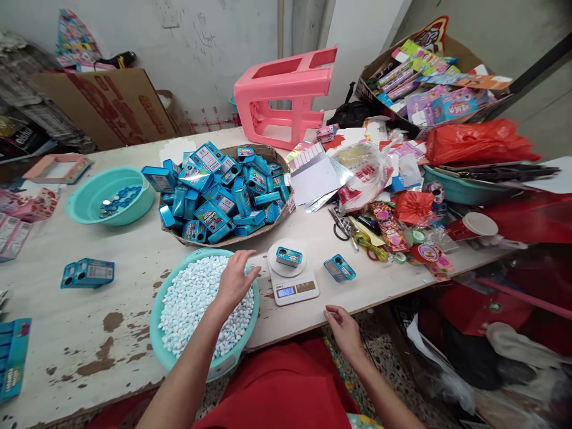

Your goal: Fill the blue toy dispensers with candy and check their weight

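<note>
My left hand (235,283) is over the right side of a turquoise basin (157,333) full of small pale blue and white pieces (192,304), its fingers apart and nothing in them. To its right, a white kitchen scale (288,296) with a lit display carries one small blue printed box (289,257) on its round plate. Another blue box (339,268) lies on the table right of the scale. By the table's front edge rests my right hand (345,333), loosely curled with fingers apart; it appears to hold nothing.
Behind the basin, a cardboard tray (218,241) is heaped with blue boxes. A turquoise bowl (114,214) with small blue pieces stands left. A pink stool (286,95) lies on its side at the back. Scissors (342,226), wrappers and bags clutter the right.
</note>
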`<state>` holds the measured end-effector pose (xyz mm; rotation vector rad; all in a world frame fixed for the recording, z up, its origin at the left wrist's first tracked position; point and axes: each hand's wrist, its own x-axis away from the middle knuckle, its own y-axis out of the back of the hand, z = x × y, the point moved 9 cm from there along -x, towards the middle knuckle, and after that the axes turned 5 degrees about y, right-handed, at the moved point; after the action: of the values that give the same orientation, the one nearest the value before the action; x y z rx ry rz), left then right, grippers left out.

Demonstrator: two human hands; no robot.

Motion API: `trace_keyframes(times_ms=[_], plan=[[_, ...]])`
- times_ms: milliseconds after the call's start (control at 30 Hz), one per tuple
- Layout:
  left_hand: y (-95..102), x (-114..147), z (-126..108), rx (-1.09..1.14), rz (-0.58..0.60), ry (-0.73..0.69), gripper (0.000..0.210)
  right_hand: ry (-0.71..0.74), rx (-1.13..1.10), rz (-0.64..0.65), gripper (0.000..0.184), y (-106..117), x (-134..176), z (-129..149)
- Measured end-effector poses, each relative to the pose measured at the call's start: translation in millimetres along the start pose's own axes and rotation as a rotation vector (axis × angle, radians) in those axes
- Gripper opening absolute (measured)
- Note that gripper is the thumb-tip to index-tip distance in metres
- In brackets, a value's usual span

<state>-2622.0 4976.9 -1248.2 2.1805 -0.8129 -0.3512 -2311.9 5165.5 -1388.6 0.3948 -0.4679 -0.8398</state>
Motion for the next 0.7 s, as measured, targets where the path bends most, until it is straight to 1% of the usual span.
trace_keyframes(times_ms=[100,167,300,367,467,500,533,633,700], plan=[[-27.7,-20.1,-28.8,-0.126,0.193,-0.107,0.047,-0.026,-0.004,-0.015,0.043,9.4,1.3,-8.0],[-42.6,-31.0,-39.0,-0.196,0.268,-0.129,0.058,-0.042,-0.016,-0.021,0.043,15.5,3.1,-13.2],[-63.8,-46.5,-48.5,-0.276,0.380,-0.138,0.076,-0.068,-0.030,-0.046,0.044,26.7,6.6,-21.0],[-70.7,-52.3,-52.2,-0.300,0.423,-0.151,0.080,-0.073,-0.022,-0.059,0.045,30.8,7.5,-22.3],[-82.8,-60.8,-59.8,-0.320,0.451,-0.192,0.084,-0.091,-0.012,-0.076,0.046,34.5,7.6,-21.7],[-89.2,-62.9,-63.1,-0.316,0.457,-0.210,0.084,-0.097,-0.012,-0.076,0.046,34.8,7.4,-21.1],[-96.6,-64.1,-66.4,-0.307,0.463,-0.224,0.079,-0.101,-0.015,-0.071,0.046,34.4,7.4,-20.5],[-116.6,-62.6,-71.0,-0.285,0.454,-0.210,0.046,-0.106,-0.010,-0.040,0.047,31.0,11.2,-23.2],[-117.0,-57.1,-66.8,-0.284,0.412,-0.156,0.031,-0.115,0.004,-0.007,0.047,26.8,19.4,-32.7]])
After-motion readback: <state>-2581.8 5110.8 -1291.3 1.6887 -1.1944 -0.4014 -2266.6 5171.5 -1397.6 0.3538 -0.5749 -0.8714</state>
